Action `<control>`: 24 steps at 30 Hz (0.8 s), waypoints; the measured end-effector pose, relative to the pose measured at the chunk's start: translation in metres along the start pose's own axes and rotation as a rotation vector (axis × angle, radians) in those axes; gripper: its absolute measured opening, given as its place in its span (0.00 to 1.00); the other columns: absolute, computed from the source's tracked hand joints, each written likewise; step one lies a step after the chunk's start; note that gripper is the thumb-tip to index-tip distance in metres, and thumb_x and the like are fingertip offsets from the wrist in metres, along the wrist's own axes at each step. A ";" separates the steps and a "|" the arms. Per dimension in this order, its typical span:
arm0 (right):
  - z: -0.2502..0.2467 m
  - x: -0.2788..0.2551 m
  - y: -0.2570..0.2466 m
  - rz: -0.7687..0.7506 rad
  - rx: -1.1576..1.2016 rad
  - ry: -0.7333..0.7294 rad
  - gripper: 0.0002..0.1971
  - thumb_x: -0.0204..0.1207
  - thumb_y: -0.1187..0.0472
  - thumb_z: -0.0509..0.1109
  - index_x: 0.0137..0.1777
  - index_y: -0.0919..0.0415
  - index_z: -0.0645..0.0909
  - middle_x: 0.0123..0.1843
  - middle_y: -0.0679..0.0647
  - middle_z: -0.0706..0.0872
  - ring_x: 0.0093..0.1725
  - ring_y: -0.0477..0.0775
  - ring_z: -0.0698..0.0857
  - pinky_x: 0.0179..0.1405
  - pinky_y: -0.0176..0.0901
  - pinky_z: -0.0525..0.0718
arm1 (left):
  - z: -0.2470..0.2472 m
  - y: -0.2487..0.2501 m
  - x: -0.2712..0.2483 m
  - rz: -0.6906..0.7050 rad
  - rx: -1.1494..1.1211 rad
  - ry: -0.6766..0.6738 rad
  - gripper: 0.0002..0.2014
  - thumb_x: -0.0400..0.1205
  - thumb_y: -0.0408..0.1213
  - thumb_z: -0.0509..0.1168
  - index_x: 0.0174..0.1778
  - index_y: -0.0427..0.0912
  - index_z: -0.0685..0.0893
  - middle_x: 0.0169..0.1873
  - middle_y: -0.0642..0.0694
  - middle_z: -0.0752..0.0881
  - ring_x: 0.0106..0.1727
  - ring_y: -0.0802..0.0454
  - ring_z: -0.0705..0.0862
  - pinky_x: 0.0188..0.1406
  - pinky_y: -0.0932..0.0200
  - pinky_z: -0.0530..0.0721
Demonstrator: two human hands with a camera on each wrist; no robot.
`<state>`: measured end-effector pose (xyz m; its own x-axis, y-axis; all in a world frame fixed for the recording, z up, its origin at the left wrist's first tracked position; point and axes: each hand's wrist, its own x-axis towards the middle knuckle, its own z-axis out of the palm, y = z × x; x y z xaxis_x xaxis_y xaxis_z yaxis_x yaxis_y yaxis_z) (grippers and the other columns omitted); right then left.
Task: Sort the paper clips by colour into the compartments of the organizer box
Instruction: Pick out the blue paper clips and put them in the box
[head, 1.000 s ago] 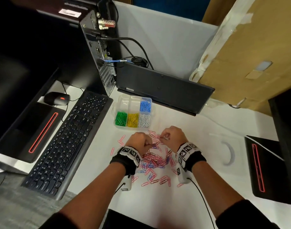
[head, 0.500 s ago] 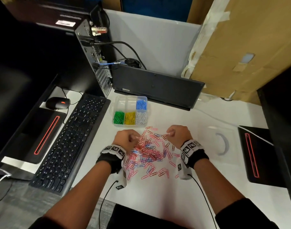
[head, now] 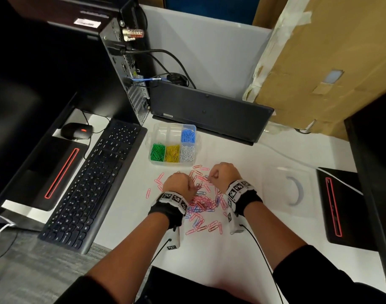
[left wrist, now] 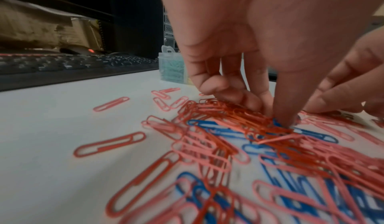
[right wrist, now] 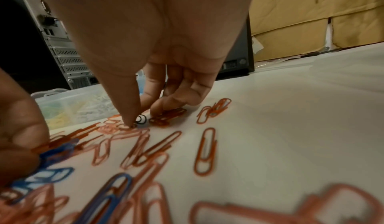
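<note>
Both hands work the loose pile of paper clips on the white worktop, near the organizer box at twelve o'clock, probably to keep reaches short. The left hand pinches down into tangled red and blue clips; whether anything is caught, I cannot tell. The right hand, curled, pinches a dark clip against the worktop.

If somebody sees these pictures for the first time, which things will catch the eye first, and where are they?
First comes the loose pile of pink, red and blue paper clips on the white desk, with the left hand and right hand picking in it. Just behind stands the clear organizer box, holding green, yellow and white clips in front and blue at the back right.
</note>
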<state>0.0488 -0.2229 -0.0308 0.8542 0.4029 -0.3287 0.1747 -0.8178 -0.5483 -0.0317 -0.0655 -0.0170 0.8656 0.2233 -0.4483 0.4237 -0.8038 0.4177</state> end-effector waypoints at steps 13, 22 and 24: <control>-0.002 -0.030 0.000 0.317 1.322 -0.339 0.10 0.81 0.74 0.62 0.52 0.67 0.85 0.34 0.57 0.82 0.35 0.53 0.84 0.37 0.39 0.85 | -0.014 -0.023 -0.006 -0.029 -0.427 -0.047 0.08 0.67 0.38 0.82 0.37 0.49 0.92 0.32 0.54 0.90 0.37 0.60 0.88 0.44 0.64 0.87; 0.007 -0.030 -0.014 0.281 1.230 -0.296 0.17 0.75 0.81 0.54 0.44 0.68 0.83 0.35 0.57 0.79 0.33 0.51 0.81 0.35 0.39 0.81 | -0.017 -0.035 -0.007 -0.035 -0.419 0.008 0.04 0.75 0.38 0.76 0.40 0.53 0.91 0.35 0.52 0.91 0.39 0.55 0.89 0.47 0.58 0.88; 0.006 -0.033 -0.014 0.281 1.284 -0.299 0.17 0.75 0.80 0.52 0.43 0.69 0.82 0.36 0.57 0.79 0.33 0.51 0.80 0.35 0.39 0.79 | -0.018 -0.035 -0.007 0.043 -0.270 0.068 0.03 0.75 0.41 0.75 0.42 0.53 0.91 0.37 0.53 0.88 0.39 0.56 0.85 0.45 0.61 0.85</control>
<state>0.0155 -0.2227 -0.0168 0.6177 0.4949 -0.6112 -0.7061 0.0068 -0.7081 -0.0476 -0.0285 -0.0146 0.8965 0.2355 -0.3752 0.4337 -0.6393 0.6350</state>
